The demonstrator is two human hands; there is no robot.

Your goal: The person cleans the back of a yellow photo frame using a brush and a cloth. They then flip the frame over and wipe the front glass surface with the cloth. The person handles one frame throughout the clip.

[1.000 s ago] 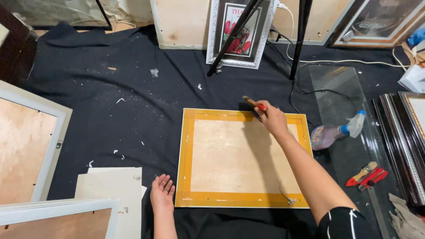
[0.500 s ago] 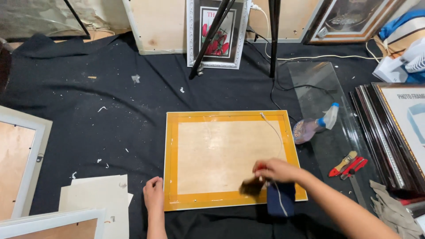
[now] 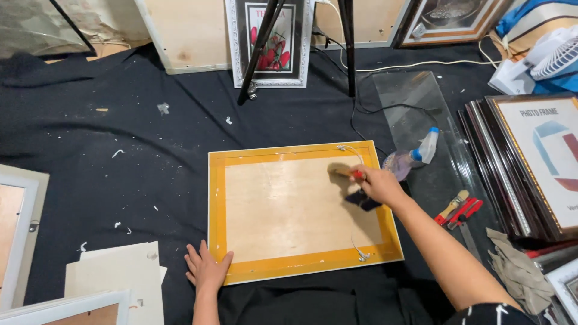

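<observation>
Right hand (image 3: 378, 185): clenched around a small brush (image 3: 341, 172) with a red-banded handle, its bristle head pointing left and resting on the board.
Left hand (image 3: 206, 269): released and flat, fingers spread, palm on the black cloth with the fingertips touching the near left corner of the frame; it grasps nothing.
Picture frame (image 3: 304, 210): lies face down directly under the right hand and just right of the left hand; a pale wooden backing board bordered by orange tape, with a thin white edge.
Hanging wire (image 3: 357, 241): runs along the board's right side, under and below the right hand, fixed near the top and bottom edges.
How the frame likely handles: stiff, flat and fairly light, but awkward for its width; probably fragile if glass sits in the face below. Best taken by two opposite edges, not by the wire or the taped seam.
How the brush likely handles: light and rigid in the handle, soft at the bristles; held at the handle, as now.
Just right of the right hand: a plastic spray bottle (image 3: 412, 157) lying on a clear glass sheet (image 3: 421, 102).
Further right: red-handled pliers (image 3: 463, 212), a grey rag (image 3: 519, 271), stacked dark frames (image 3: 506, 174).
Beyond the hand: tripod legs (image 3: 348, 48) and a flower print (image 3: 269, 42).
All around: black cloth (image 3: 108, 156) with white flecks.
</observation>
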